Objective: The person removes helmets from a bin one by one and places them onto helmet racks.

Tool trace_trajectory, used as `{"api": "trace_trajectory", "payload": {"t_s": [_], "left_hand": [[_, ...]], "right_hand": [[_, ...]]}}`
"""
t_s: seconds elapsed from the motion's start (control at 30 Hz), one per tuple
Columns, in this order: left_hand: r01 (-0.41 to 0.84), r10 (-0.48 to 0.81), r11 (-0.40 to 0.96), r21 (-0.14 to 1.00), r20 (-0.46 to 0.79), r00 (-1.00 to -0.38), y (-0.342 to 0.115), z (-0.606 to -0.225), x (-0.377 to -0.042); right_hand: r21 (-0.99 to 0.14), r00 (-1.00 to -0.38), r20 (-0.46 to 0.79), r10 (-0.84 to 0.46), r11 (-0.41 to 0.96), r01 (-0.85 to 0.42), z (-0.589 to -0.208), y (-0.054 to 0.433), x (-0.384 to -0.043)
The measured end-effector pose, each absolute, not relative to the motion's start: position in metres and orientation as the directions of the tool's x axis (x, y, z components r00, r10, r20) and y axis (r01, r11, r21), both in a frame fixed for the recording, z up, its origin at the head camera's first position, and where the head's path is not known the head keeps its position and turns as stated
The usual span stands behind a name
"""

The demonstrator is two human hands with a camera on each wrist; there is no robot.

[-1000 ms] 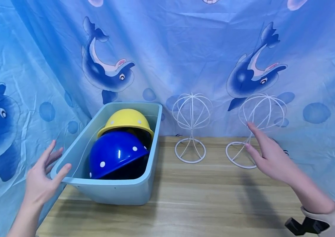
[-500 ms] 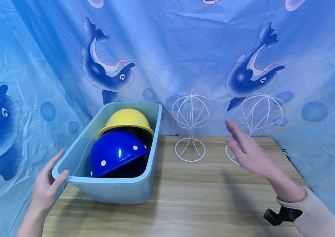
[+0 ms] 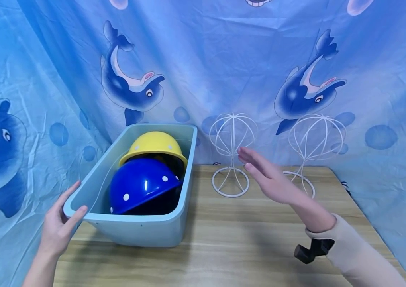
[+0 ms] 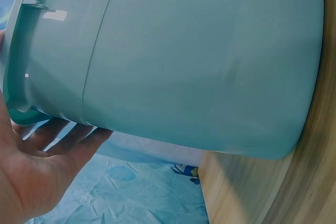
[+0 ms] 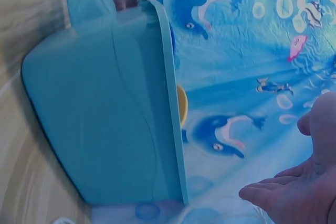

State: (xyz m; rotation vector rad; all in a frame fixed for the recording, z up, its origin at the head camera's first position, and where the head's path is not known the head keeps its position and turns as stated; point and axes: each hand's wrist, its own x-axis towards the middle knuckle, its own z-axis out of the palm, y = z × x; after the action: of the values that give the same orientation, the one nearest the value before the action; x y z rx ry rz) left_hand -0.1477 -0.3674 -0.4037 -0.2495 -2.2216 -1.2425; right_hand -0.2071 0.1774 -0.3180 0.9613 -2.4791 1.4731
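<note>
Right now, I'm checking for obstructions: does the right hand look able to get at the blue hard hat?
Probably yes: the right hand is empty, and nothing covers the blue hard hat in the open tub. It would likely just have to pass over the tub's rim.

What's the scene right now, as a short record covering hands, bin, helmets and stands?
left hand: grips the near left rim corner of the bin
right hand: raised, fingers extended, holding nothing
bin: on the wooden table, left of both stands
blue helmet: in the bin, tilted, nearer the person
yellow helmet: in the bin, behind the blue one
left wire stand: upright, bare
right wire stand: upright, bare, base partly hidden
</note>
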Motion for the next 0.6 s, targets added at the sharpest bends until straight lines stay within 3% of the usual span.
{"api": "trace_trajectory", "payload": {"t_s": [0.27,0.43,0.6], "left_hand": [[0.42,-0.118,0.516,0.746,0.548,-0.828,-0.367,-0.404,-0.149],[0.433,-0.132,0.456,0.778,0.54,-0.831,-0.368,-0.407,-0.15],[0.435,-0.144,0.442,0.785,0.54,-0.829,-0.368,-0.409,-0.152]], "right_hand": [[-0.905,-0.784,0.337,-0.521,0.05,-0.422,-0.315,0.137,-0.22],[-0.969,-0.803,0.246,-0.543,-0.161,-0.188,-0.311,0.112,-0.227],[-0.95,-0.829,0.136,-0.542,-0.31,0.047,-0.306,0.085,-0.235]]}}
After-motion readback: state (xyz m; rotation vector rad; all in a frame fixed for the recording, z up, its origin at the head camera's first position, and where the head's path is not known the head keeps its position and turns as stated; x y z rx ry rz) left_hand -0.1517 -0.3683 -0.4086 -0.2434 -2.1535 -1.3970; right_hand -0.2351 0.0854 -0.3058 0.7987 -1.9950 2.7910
